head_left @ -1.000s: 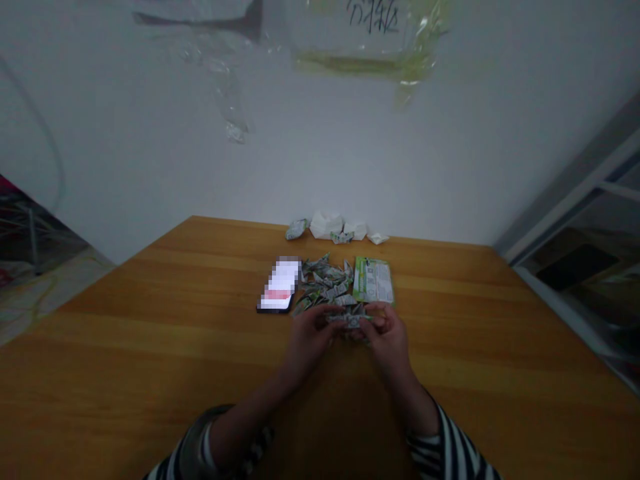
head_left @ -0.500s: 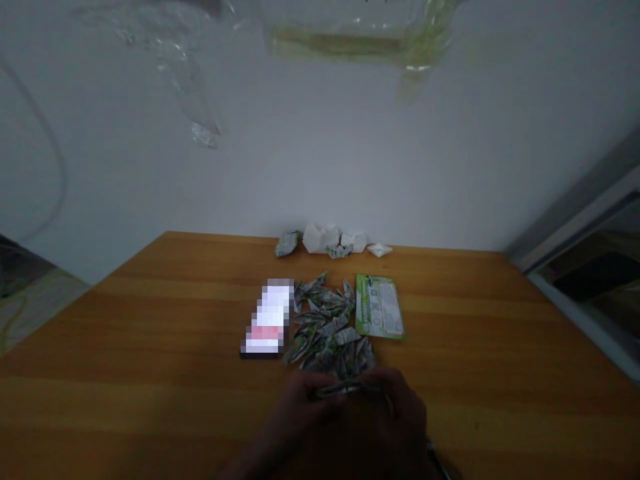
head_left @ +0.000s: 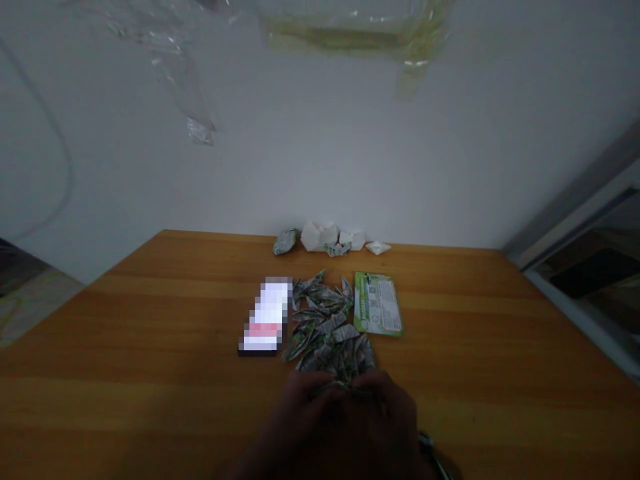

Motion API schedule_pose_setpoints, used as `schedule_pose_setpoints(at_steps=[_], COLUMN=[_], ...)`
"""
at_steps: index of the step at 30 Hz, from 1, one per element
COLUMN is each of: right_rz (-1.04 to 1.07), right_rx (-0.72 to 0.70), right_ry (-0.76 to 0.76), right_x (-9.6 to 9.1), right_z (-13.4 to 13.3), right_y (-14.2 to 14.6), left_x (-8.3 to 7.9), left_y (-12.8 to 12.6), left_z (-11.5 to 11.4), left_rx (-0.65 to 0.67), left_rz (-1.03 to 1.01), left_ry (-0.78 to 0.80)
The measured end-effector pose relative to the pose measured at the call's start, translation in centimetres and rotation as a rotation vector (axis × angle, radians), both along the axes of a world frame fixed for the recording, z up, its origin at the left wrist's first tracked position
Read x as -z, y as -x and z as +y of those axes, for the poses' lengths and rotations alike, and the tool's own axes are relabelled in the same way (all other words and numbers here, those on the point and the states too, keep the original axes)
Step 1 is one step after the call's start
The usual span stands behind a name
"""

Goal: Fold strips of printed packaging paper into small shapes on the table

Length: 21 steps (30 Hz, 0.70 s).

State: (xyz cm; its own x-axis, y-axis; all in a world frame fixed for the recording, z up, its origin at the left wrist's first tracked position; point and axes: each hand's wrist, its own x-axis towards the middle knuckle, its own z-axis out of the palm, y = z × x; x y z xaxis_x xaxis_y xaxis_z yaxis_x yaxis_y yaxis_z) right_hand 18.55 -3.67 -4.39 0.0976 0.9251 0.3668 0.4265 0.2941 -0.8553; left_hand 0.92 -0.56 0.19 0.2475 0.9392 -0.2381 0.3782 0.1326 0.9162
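Note:
My left hand (head_left: 300,417) and my right hand (head_left: 387,413) meet at the bottom middle of the view, dark and close to the camera. Their fingers are closed together on a small folded paper piece (head_left: 345,389) held between them. Just beyond the fingertips lies a heap of several folded green-and-white paper pieces (head_left: 327,323) on the wooden table (head_left: 150,347). A phone (head_left: 266,317) with a lit screen lies left of the heap. A green printed sheet (head_left: 378,303) lies flat to its right.
Crumpled white paper and small folded shapes (head_left: 327,239) sit at the table's far edge against the white wall. Clear plastic and tape (head_left: 345,30) hang on the wall above. A metal frame (head_left: 580,220) stands at the right.
The view has tilted up, so my hands sit lower and closer in the frame and my striped sleeves have dropped out of sight. My fingers keep hold of the folded piece.

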Motion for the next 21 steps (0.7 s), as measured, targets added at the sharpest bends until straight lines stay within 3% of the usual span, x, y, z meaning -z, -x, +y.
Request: schedule_pose_setpoints(at_steps=[2,5,9,11,15,19,21], right_rz=[0.046,0.122,0.092,0.064,0.059,0.093,0.149], right_rx=[0.015,-0.006,-0.109,-0.189,-0.252,-0.149,-0.069], right_ry=[0.012,0.066,0.191,0.225,0.143,0.119,0.137], right_x=[-0.4,-1.4,-2.8,-3.2,-3.1,-3.5,-4.0], right_z=[0.1,0.4,0.9,1.1,1.8,2.4,2.5], right_y=[0.4,0.8,0.7,0.4,-0.3,-1.3,-2.0], left_x=[-0.3,-0.6,0.0,0.5,0.2,-1.3,-1.9], left_y=[-0.4,-0.7,-0.4,-0.2,0.3,1.2,1.7], left_z=[0.1,0.2,-0.2,-0.4,-0.5,0.8,1.7], left_rx=[0.059,0.045,0.108,0.162,0.172,0.122,0.046], left_rz=[-0.037,-0.003,0.125,0.127,-0.025,-0.324,-0.354], left_ry=[0.007,-0.052,-0.241,-0.261,-0.103,0.277,0.229])
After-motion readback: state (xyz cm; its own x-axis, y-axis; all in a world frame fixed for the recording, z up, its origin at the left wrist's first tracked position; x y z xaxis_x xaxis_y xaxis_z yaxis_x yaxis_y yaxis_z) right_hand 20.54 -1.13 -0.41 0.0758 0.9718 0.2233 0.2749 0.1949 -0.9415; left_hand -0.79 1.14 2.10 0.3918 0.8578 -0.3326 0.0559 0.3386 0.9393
